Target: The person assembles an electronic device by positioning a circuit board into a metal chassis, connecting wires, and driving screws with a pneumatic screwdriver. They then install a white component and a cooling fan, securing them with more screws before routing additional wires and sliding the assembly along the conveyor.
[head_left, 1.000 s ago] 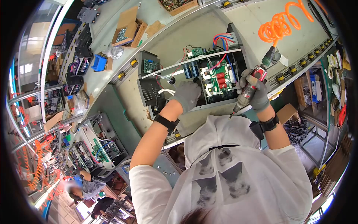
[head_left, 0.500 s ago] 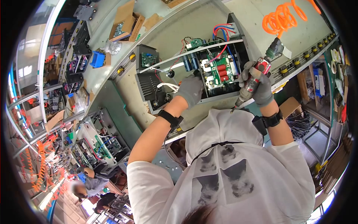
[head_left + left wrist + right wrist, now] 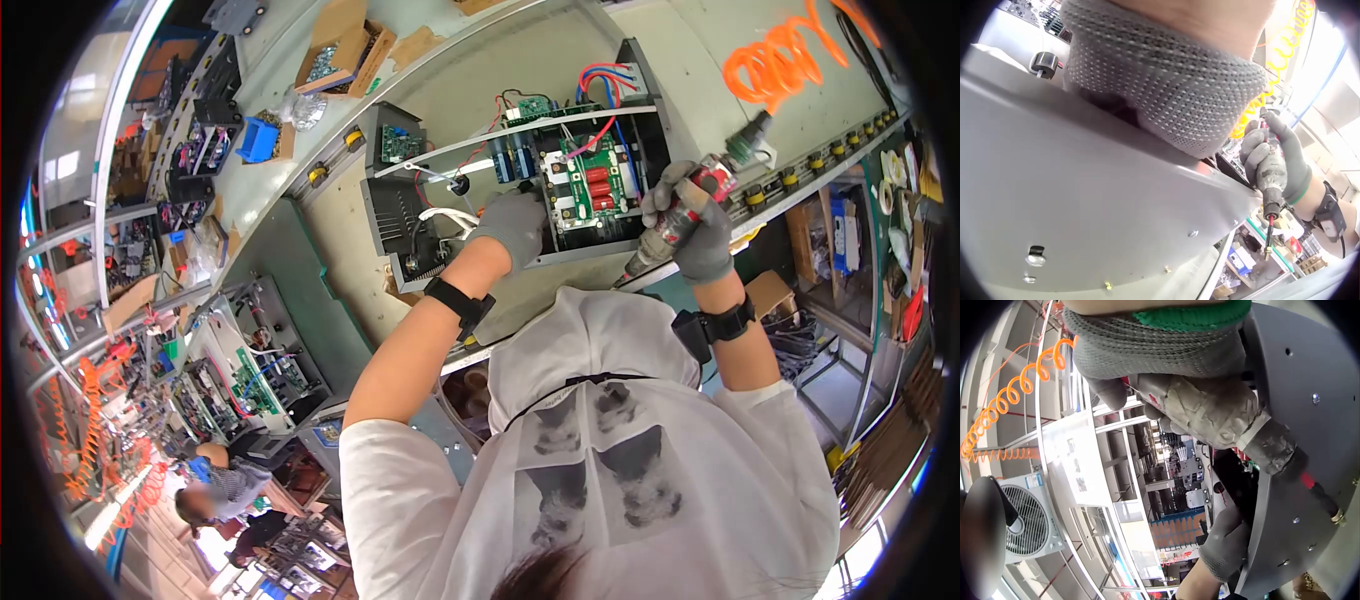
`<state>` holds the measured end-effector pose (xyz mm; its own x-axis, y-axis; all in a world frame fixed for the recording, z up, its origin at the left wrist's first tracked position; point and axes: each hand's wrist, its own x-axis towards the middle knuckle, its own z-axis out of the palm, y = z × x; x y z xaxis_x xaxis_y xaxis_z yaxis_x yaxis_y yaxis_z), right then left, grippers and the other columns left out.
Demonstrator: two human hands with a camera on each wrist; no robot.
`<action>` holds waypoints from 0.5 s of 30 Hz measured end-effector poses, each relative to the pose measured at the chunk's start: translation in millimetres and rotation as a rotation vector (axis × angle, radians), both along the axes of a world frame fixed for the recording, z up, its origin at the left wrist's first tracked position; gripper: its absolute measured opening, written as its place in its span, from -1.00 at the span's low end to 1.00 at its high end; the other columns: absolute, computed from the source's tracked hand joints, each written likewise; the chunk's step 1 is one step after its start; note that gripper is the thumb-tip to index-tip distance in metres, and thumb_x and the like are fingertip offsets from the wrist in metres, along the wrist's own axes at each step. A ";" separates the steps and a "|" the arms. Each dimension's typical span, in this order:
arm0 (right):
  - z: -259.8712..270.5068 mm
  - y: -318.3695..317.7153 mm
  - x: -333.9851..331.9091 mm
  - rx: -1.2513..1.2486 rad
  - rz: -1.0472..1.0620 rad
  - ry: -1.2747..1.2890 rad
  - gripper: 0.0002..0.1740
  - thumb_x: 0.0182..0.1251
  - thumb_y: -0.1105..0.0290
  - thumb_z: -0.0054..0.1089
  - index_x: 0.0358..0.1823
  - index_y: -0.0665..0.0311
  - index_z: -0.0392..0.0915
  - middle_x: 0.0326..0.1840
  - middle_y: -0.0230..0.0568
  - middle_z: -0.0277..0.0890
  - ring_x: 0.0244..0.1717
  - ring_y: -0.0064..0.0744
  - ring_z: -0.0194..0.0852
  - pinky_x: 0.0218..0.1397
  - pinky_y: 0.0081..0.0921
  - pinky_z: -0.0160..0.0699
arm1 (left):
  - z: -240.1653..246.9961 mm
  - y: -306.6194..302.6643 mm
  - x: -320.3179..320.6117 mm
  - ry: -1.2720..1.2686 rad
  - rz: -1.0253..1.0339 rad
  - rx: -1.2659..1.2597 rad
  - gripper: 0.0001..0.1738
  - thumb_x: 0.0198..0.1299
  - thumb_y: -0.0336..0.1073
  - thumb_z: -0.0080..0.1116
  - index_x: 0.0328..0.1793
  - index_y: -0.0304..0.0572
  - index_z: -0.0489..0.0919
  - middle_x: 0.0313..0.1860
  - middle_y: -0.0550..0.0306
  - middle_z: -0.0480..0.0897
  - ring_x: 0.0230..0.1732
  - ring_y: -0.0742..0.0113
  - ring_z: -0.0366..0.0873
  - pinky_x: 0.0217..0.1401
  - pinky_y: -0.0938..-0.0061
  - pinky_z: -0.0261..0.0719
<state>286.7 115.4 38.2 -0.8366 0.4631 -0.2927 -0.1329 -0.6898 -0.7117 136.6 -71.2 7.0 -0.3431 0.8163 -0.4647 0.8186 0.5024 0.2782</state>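
Note:
An open grey metal case (image 3: 590, 254) holds green circuit boards, red cylindrical parts (image 3: 599, 188) and coloured wires. My gloved left hand (image 3: 512, 228) reaches over the case's front wall, near some white wires (image 3: 448, 214). Its fingers are down inside, and I cannot tell what they hold. In the left wrist view the grey outer wall (image 3: 1097, 187) hides them too. My gloved right hand (image 3: 697, 225) grips a tape-wrapped power screwdriver (image 3: 658, 243) with its bit pointing down past the front wall. In the right wrist view, the bit (image 3: 1322, 497) lies across that wall's outer face.
An orange coiled hose (image 3: 775, 70) runs to the screwdriver's rear. Yellow rollers (image 3: 788, 180) line the bench edge at right. A blue bin (image 3: 259, 140) and an open cardboard box (image 3: 336, 60) stand at back left. Another person (image 3: 215, 490) is at lower left.
The head view has shifted slightly. My left hand stays inside the case, and my right hand keeps hold of the screwdriver beside it.

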 end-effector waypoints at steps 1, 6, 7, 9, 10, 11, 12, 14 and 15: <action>5.1 -1.1 -2.1 0.024 -0.026 0.045 -0.74 0.04 0.33 0.14 -0.28 0.32 0.44 -0.53 -0.21 0.40 -0.46 -0.28 0.44 -0.41 -0.41 0.46 | 0.9 0.6 -0.9 -0.002 -0.042 -0.042 -0.78 0.00 -0.39 -0.04 -0.28 -0.23 0.61 -0.18 -0.07 0.60 -0.05 0.01 0.50 0.06 0.21 0.39; 24.7 -9.6 -27.7 0.137 -0.012 0.408 -0.72 0.09 0.35 0.13 -0.18 0.31 0.41 -0.46 -0.17 0.39 -0.39 -0.24 0.39 -0.28 -0.31 0.43 | 8.4 2.8 2.9 0.030 -0.050 -0.110 -0.72 0.00 -0.37 -0.01 -0.13 -0.21 0.57 -0.14 -0.03 0.60 -0.02 0.06 0.51 0.08 0.22 0.38; 22.1 -11.5 -33.5 0.162 0.003 0.450 -0.73 0.08 0.39 0.13 -0.17 0.31 0.41 -0.41 -0.16 0.42 -0.36 -0.24 0.41 -0.25 -0.30 0.43 | 7.8 2.8 3.0 0.019 -0.042 -0.110 -0.68 0.00 -0.37 0.00 -0.08 -0.21 0.55 -0.13 -0.03 0.61 -0.01 0.05 0.51 0.08 0.22 0.38; 19.0 -21.1 -43.2 0.220 -0.004 0.421 -0.76 0.07 0.44 0.13 -0.20 0.30 0.40 -0.37 -0.15 0.44 -0.32 -0.25 0.42 -0.22 -0.31 0.44 | 9.2 3.4 2.8 0.015 -0.045 -0.113 -0.66 0.00 -0.37 0.01 -0.05 -0.22 0.54 -0.12 -0.04 0.61 0.00 0.05 0.51 0.07 0.22 0.39; 16.2 -23.1 -47.1 0.295 0.018 0.413 -0.79 0.08 0.49 0.12 -0.23 0.27 0.38 -0.37 -0.17 0.45 -0.30 -0.27 0.43 -0.19 -0.32 0.45 | 9.7 3.5 2.5 0.012 -0.048 -0.128 -0.64 -0.01 -0.37 0.03 -0.03 -0.22 0.52 -0.11 -0.05 0.61 0.01 0.05 0.51 0.06 0.21 0.40; 11.4 -26.9 -50.3 0.297 0.019 0.412 -0.79 0.08 0.49 0.12 -0.23 0.27 0.38 -0.37 -0.17 0.45 -0.30 -0.27 0.43 -0.19 -0.32 0.45 | 9.4 3.5 2.7 0.011 -0.047 -0.125 -0.64 -0.01 -0.37 0.03 -0.03 -0.22 0.52 -0.11 -0.05 0.61 0.01 0.05 0.51 0.06 0.21 0.40; 5.6 -31.9 -53.2 0.294 0.018 0.424 -0.80 0.08 0.51 0.12 -0.23 0.27 0.37 -0.37 -0.17 0.45 -0.30 -0.29 0.44 -0.19 -0.33 0.45 | 8.9 2.9 3.1 0.011 -0.032 -0.104 -0.64 -0.01 -0.37 0.03 -0.03 -0.23 0.53 -0.11 -0.06 0.60 0.00 0.04 0.52 0.05 0.21 0.41; -1.2 -39.0 -57.6 0.294 0.001 0.446 -0.79 0.09 0.53 0.13 -0.23 0.26 0.35 -0.36 -0.19 0.45 -0.30 -0.34 0.44 -0.19 -0.36 0.46 | 9.0 1.9 2.9 0.009 -0.015 -0.084 -0.65 -0.02 -0.37 0.03 -0.03 -0.23 0.53 -0.11 -0.07 0.60 -0.01 0.03 0.52 0.04 0.21 0.43; -0.4 -41.2 -59.0 0.294 0.002 0.445 -0.79 0.09 0.53 0.13 -0.23 0.26 0.35 -0.36 -0.19 0.45 -0.30 -0.34 0.44 -0.19 -0.36 0.46 | 10.3 2.4 2.2 -0.004 -0.019 -0.078 -0.64 -0.02 -0.37 0.04 -0.04 -0.25 0.53 -0.11 -0.07 0.60 -0.02 0.02 0.52 0.04 0.21 0.44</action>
<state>227.7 74.2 37.8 -0.8514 0.4702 0.2324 -0.4646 -0.4705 -0.7502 138.7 -68.8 17.3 -0.3256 0.7838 -0.5289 0.8272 0.5070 0.2422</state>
